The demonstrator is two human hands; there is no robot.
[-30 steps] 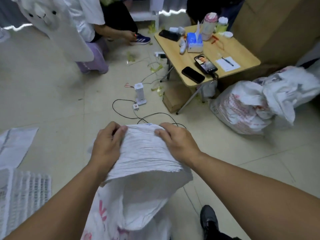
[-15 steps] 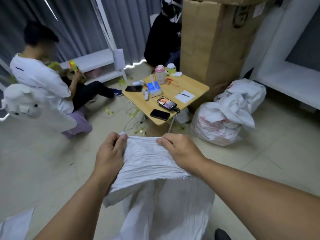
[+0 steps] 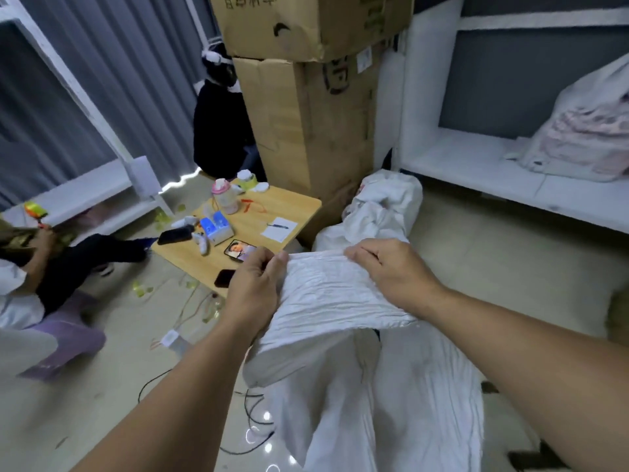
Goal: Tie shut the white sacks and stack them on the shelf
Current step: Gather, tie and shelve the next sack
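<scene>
Two stacked brown cardboard boxes [image 3: 306, 114] are filling the middle of my feed, standing at the back of the room. To their right, a long white shelf unit [image 3: 476, 165] is running along the wall. A bulging white sack with pink print [image 3: 585, 131] is lying on its lower board at the far right.

Next in size, the crinkled white woven sack [image 3: 333, 294] is hanging in front of the person in the middle foreground. Its top band is folding over toward the camera and its body is dropping toward the pale tiled floor [image 3: 510, 267]. I cannot tell whether its mouth is tied.

A crumpled white sack [image 3: 381, 206] is slumping on the floor just beyond it, against the foot of the boxes. A low light-wood table [image 3: 296, 206] is standing to the left of that sack.

The left hand [image 3: 253, 284] is clenching the hanging sack's top edge at the left corner, thumb and fingers pinching the cloth. The right hand [image 3: 391, 267] is grasping the same edge at the right corner, fingers curling over it.

On the table I am logging:
- a pink-capped plastic bottle [image 3: 224, 195]
- a white sheet of paper [image 3: 282, 235] with a dark pen [image 3: 277, 226] lying on it
- a phone with a lit screen [image 3: 238, 248]
- a black phone [image 3: 224, 277] near the front edge
</scene>
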